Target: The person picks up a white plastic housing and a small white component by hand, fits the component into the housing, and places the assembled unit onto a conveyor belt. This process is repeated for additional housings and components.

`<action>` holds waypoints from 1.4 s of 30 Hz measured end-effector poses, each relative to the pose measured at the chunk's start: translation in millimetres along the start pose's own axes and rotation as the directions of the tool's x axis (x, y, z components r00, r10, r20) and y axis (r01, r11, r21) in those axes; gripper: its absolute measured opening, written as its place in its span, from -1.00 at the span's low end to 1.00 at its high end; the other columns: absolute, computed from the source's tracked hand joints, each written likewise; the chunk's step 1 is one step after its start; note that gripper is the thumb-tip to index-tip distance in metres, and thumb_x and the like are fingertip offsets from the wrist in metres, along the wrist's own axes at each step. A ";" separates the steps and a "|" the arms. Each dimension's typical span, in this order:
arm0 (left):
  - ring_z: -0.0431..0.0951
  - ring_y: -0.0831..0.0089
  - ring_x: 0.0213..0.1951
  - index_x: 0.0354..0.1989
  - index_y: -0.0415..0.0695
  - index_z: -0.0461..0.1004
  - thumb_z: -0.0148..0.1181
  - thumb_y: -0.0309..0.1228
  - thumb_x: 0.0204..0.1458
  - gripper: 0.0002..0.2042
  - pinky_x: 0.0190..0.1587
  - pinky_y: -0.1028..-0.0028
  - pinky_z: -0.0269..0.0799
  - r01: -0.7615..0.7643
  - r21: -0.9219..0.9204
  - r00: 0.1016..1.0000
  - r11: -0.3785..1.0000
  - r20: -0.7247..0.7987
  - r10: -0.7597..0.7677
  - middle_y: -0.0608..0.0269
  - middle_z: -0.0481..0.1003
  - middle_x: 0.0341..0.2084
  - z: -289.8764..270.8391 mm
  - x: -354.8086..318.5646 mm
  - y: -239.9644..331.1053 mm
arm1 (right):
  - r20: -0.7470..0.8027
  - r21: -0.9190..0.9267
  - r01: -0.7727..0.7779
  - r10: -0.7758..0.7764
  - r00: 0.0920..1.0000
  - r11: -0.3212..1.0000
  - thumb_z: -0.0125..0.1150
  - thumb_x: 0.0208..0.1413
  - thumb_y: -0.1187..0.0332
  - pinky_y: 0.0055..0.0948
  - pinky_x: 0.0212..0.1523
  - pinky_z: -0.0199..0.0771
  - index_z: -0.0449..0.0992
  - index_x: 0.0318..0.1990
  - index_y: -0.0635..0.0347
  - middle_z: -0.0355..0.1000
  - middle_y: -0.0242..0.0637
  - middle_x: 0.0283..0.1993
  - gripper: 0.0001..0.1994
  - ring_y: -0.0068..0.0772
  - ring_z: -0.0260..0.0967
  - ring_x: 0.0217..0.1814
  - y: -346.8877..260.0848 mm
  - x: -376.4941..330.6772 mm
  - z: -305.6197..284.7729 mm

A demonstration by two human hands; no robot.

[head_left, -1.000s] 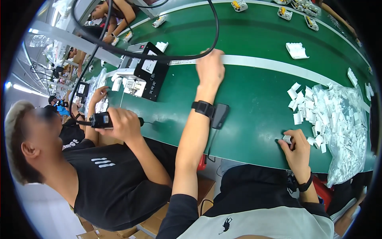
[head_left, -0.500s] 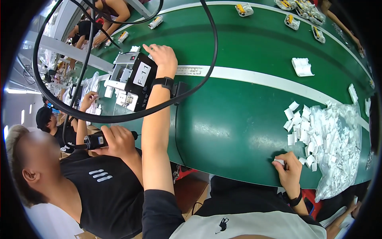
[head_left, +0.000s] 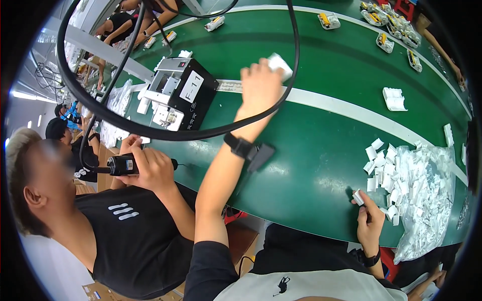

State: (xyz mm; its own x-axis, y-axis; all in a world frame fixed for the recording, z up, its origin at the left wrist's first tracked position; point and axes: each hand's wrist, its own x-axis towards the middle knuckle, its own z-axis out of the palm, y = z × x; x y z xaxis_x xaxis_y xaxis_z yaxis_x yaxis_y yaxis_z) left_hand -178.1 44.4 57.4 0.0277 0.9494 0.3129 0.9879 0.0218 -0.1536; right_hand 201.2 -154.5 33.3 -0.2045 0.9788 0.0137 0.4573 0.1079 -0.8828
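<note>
My left hand (head_left: 261, 88) reaches over the far white strip of the bench, its fingers closed on the edge of a white plastic housing (head_left: 280, 68). Part of that housing is hidden behind the fingers. Near the front edge of the green table, my right hand (head_left: 370, 216) pinches a small white plastic piece (head_left: 358, 197) between thumb and fingers. Just right of it, similar small white pieces (head_left: 384, 170) spill from a clear plastic bag (head_left: 427, 200). To the left of my left arm stands a black and silver bench machine (head_left: 183, 93).
A black cable (head_left: 165, 134) loops across the view in front of my left forearm. At my left, a co-worker (head_left: 125, 220) holds a black corded tool (head_left: 123, 164). White housings with yellow parts (head_left: 329, 20) sit along the far green belt; another white housing (head_left: 394, 99) lies nearer.
My left hand has moved right from behind the machine, bringing the white housing along. My right hand has turned and lifted slightly, showing its small piece more plainly. The view has shifted slightly.
</note>
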 end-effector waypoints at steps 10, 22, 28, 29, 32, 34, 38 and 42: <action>0.46 0.20 -0.11 -0.21 -0.04 0.55 0.43 -0.39 -0.03 -0.77 -0.02 0.23 0.47 -0.444 -0.601 0.895 0.664 -0.259 0.363 0.33 0.51 -0.13 -5.1 -62.3 34.4 | 0.087 -0.001 0.071 -0.071 0.994 0.997 0.11 0.28 0.63 -0.65 -0.32 0.31 0.60 0.06 0.30 0.66 -0.24 -0.13 -0.74 -0.65 0.45 -0.31 12.4 -5.0 -3.0; 0.45 0.22 -0.11 -0.10 0.00 0.60 0.42 -0.42 -0.02 -0.72 0.01 0.28 0.47 -0.508 -0.602 0.860 0.616 -0.320 0.397 0.42 0.54 -0.06 1.0 -67.4 46.4 | 0.057 -0.124 0.103 -0.097 0.994 0.987 0.24 0.09 0.66 -0.58 -0.37 0.35 0.55 -0.18 0.30 0.58 -0.31 -0.30 -0.85 -0.59 0.37 -0.46 7.3 -1.3 0.2; 0.45 0.20 -0.09 -0.07 0.01 0.62 0.42 -0.44 -0.02 -0.70 0.05 0.29 0.47 -0.524 -0.646 0.850 0.555 -0.358 0.387 0.43 0.57 -0.03 4.7 -66.1 47.7 | -0.076 -0.158 0.237 -0.251 0.965 0.959 0.27 0.02 0.70 -0.52 -0.38 0.41 0.49 -0.27 0.32 0.57 -0.27 -0.27 -0.85 -0.54 0.41 -0.46 -22.7 6.4 4.0; 0.45 0.20 -0.08 -0.07 0.01 0.62 0.43 -0.44 -0.02 -0.70 0.05 0.29 0.47 -0.533 -0.652 0.844 0.539 -0.373 0.384 0.43 0.57 -0.02 4.7 -66.7 47.9 | -0.083 -0.181 0.306 -0.325 0.942 0.935 0.28 0.01 0.70 -0.49 -0.39 0.42 0.48 -0.28 0.31 0.58 -0.27 -0.26 -0.84 -0.50 0.43 -0.47 -26.9 9.3 -0.3; 0.44 0.20 -0.07 -0.07 0.01 0.62 0.43 -0.44 -0.02 -0.70 0.06 0.29 0.47 -0.518 -0.656 0.852 0.549 -0.342 0.396 0.42 0.57 -0.02 5.6 -68.8 45.5 | -0.039 -0.227 0.318 -0.335 0.941 0.920 0.30 -0.01 0.71 -0.46 -0.38 0.45 0.45 -0.30 0.32 0.57 -0.25 -0.26 -0.82 -0.46 0.46 -0.46 -34.8 13.3 -15.6; 0.44 0.19 -0.06 -0.07 0.01 0.62 0.43 -0.44 -0.02 -0.70 0.07 0.29 0.47 -0.513 -0.656 0.855 0.553 -0.332 0.399 0.42 0.57 -0.03 6.2 -68.9 44.4 | 0.059 -0.281 0.196 -0.187 0.981 0.939 0.28 -0.02 0.71 -0.49 -0.35 0.48 0.42 -0.32 0.33 0.54 -0.22 -0.27 -0.82 -0.46 0.49 -0.41 -40.3 15.3 -26.9; 0.42 0.23 -0.07 -0.09 0.06 0.62 0.42 -0.41 -0.01 -0.73 0.06 0.29 0.45 -0.547 -0.645 0.836 0.533 -0.384 0.393 0.48 0.54 -0.07 8.3 -69.8 45.4 | 0.207 -0.356 0.164 -0.094 0.974 0.920 0.29 -0.03 0.70 -0.45 -0.35 0.49 0.43 -0.31 0.33 0.49 -0.22 -0.32 -0.82 -0.39 0.50 -0.39 -45.4 34.1 -39.5; 0.44 0.20 -0.02 -0.08 0.04 0.62 0.42 -0.41 -0.01 -0.72 0.09 0.26 0.45 -0.561 -0.661 0.824 0.498 -0.386 0.415 0.42 0.54 -0.04 7.8 -71.7 48.8 | 0.223 -0.444 0.304 -0.225 0.948 0.843 0.27 0.00 0.68 -0.39 -0.36 0.48 0.46 -0.30 0.30 0.43 -0.19 -0.37 -0.85 -0.27 0.50 -0.39 -74.9 55.9 -35.0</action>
State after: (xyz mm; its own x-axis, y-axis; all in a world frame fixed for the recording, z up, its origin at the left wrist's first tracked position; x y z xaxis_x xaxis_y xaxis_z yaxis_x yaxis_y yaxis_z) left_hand -133.1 -20.1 20.2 0.4922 0.6698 0.5560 0.5777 -0.7291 0.3670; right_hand 185.8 -101.8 116.6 -0.4898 0.8652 0.1072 0.7073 0.4662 -0.5314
